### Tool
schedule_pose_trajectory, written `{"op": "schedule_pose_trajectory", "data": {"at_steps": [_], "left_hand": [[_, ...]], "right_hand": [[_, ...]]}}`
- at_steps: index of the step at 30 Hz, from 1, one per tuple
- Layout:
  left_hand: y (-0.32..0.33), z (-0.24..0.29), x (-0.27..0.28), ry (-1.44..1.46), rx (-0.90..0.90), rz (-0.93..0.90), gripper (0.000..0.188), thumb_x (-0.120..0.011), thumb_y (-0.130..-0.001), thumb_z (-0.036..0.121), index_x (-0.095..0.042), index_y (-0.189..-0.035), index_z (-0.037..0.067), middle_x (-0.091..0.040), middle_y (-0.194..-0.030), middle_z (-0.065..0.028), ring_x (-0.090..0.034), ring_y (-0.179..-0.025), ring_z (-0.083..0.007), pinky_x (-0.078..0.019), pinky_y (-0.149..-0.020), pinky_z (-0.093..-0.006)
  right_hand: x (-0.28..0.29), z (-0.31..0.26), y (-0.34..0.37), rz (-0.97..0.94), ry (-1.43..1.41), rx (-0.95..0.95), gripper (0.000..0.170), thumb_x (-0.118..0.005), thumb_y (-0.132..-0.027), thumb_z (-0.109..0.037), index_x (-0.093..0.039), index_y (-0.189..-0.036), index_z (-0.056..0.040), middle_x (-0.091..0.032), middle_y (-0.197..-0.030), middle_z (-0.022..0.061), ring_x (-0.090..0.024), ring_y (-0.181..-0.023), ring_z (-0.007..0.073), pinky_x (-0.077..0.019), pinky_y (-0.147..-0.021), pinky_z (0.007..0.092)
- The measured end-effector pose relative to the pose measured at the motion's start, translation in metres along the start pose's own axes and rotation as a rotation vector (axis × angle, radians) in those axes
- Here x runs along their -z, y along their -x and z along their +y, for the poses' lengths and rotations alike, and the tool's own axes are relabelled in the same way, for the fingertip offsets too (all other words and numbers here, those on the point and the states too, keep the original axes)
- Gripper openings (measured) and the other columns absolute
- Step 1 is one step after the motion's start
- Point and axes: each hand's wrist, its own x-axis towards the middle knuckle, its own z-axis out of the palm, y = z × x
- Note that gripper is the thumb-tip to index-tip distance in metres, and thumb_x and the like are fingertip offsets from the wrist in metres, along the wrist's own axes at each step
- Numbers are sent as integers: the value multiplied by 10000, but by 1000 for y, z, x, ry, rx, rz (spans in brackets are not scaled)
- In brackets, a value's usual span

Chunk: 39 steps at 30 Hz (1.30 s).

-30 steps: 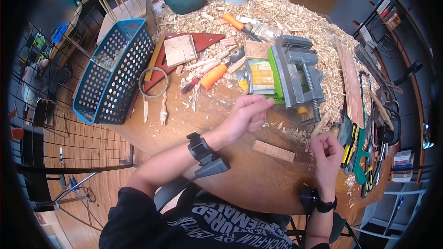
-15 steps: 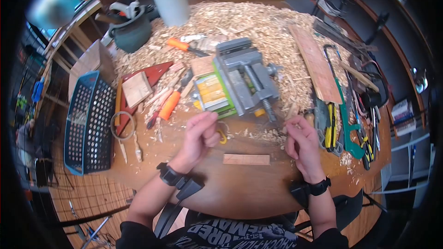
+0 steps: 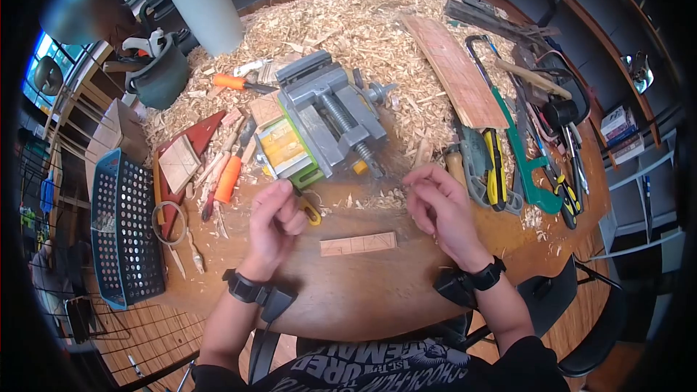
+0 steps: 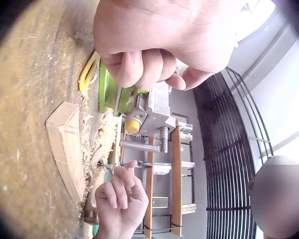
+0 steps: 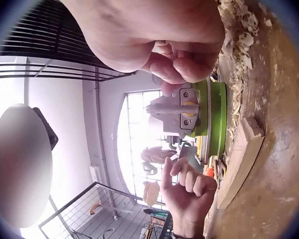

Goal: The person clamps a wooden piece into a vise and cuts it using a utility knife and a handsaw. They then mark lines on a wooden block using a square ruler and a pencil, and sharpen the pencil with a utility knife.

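Note:
My left hand (image 3: 277, 221), fingers loosely curled and holding nothing, is above the table just in front of the green base of the grey bench vise (image 3: 330, 112). A yellow looped handle (image 3: 312, 212) lies beside its fingers. To the right, my right hand (image 3: 443, 210) is raised with bent, relaxed fingers and nothing in its grasp. Between and below the hands, a short wooden strip (image 3: 359, 244) with pencil lines lies flat on the table. In the left wrist view the left hand (image 4: 164, 40) partly hides the vise; the right hand (image 5: 159, 37) overlaps it in its own wrist view.
Wood shavings (image 3: 348, 25) cover the table's far part. At left are a blue perforated basket (image 3: 127, 225), a red triangle (image 3: 190, 149) and an orange-handled tool (image 3: 227, 178). On the right lie a plank (image 3: 457, 72), a yellow utility knife (image 3: 496, 170) and a green-handled saw (image 3: 534, 174).
The head view has turned to the right. My left hand has drawn back from the vise and leftward, uncovering the yellow handle. The right hand and the strip keep about their places.

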Motion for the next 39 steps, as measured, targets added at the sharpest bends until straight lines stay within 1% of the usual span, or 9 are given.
{"op": "schedule_pose_trajectory", "data": {"at_steps": [7, 11, 15, 21, 28, 31, 33, 35, 39], "left_hand": [[0, 0, 6, 13, -10, -3, 349, -498, -1012, 270, -411, -712, 116, -243, -568, 54, -168, -429, -67, -138, -415, -265], [0, 1, 5, -5, 6, -79, 330, -486, -1015, 277, -409, -743, 107, -207, -578, 59, -165, -439, -66, -137, -415, -261], [0, 1, 2, -17, 36, -95, 326, -482, -1015, 278, -410, -750, 103, -209, -580, 60, -162, -445, -65, -137, -419, -261], [0, 2, 6, 13, 16, -112, 315, -471, -1020, 267, -412, -760, 98, -208, -586, 60, -166, -451, -64, -137, -424, -260], [2, 3, 3, -8, 11, -132, 310, -478, -1018, 265, -420, -764, 96, -210, -588, 61, -179, -457, -64, -141, -426, -256], [1, 5, 4, -3, 10, -104, 308, -484, -1016, 265, -420, -766, 98, -206, -586, 64, -176, -457, -63, -141, -426, -256], [2, 4, 5, 11, 14, -98, 307, -487, -1016, 267, -420, -767, 100, -211, -590, 62, -177, -458, -64, -142, -427, -255], [2, 3, 5, 17, 15, -103, 308, -488, -1015, 269, -419, -767, 100, -214, -592, 61, -178, -459, -64, -142, -428, -255], [4, 4, 0, 32, 19, -113, 313, -517, -1008, 242, -397, -745, 121, -250, -595, 63, -219, -466, -55, -167, -433, -251]], "right_hand": [[5, 9, -1, -4, 52, 22, 141, -459, -960, -9, -585, -1023, -10, -611, -754, 70, -423, -448, 46, -308, -414, 191], [0, 5, 1, 17, 138, 30, 116, -526, -996, -122, -607, -982, -40, -568, -621, 8, -413, -439, 36, -283, -418, 195], [-1, 9, -1, 12, 255, 10, 256, -575, -1014, -268, -634, -877, -60, -457, -495, -61, -380, -421, 21, -247, -421, 206], [2, 13, -1, -63, 248, 30, 360, -548, -1025, -311, -644, -799, -47, -425, -493, -62, -351, -418, 16, -246, -415, 223], [0, -2, 5, -32, 259, 50, 334, -530, -1035, -275, -652, -836, -37, -431, -514, -58, -356, -442, 21, -247, -436, 205], [4, -28, 18, 0, 288, 102, 246, -587, -1004, -234, -664, -880, -36, -511, -569, -48, -436, -485, 16, -303, -456, 202], [17, -44, 30, 112, 636, 304, 154, -627, -966, -158, -657, -892, -27, -556, -623, -35, -486, -533, 21, -333, -479, 209], [30, -61, 37, 337, 1036, 514, 75, -632, -903, -73, -636, -883, -1, -612, -685, 58, -538, -556, 108, -411, -516, 272], [84, -79, 54, 507, 1525, 322, 157, -671, -843, -127, -621, -934, -9, -633, -893, 162, -653, -745, 317, -498, -656, 407]]}}
